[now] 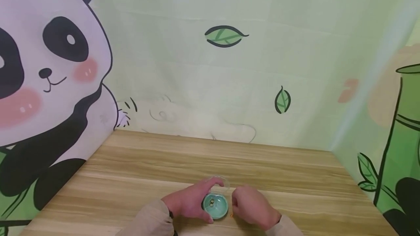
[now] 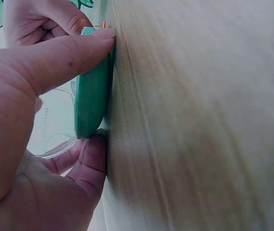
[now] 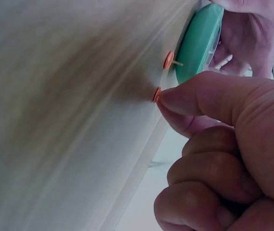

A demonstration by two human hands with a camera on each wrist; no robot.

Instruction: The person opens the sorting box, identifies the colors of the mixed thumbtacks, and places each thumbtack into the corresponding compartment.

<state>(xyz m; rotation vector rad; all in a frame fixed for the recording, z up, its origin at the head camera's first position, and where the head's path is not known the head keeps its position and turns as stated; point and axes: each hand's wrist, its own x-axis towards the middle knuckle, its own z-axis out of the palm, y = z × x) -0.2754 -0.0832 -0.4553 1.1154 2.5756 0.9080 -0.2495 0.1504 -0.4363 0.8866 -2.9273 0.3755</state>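
A small round green case [image 1: 215, 206] with a raised clear lid [image 1: 223, 183] stands on the table, a few small gold-coloured pieces [image 1: 211, 203] inside it. My left hand [image 1: 191, 200] grips the case around its left side, thumb at the near edge, as the left wrist view also shows on the green wall [image 2: 91, 96]. Just right of the case, my right hand [image 1: 251, 205] pinches an orange thumbtack [image 3: 156, 95] between thumb and index finger at the table surface, the other fingers curled. Another orange tack [image 3: 168, 60], its pin sticking out, lies between that hand and the case.
The wooden table [image 1: 157, 159] reaches back to a pale green fabric wall [image 1: 183, 65] printed with leaves. A printed panda [image 1: 55, 83] covers the left side, and printed bamboo [image 1: 401, 148] is on the right.
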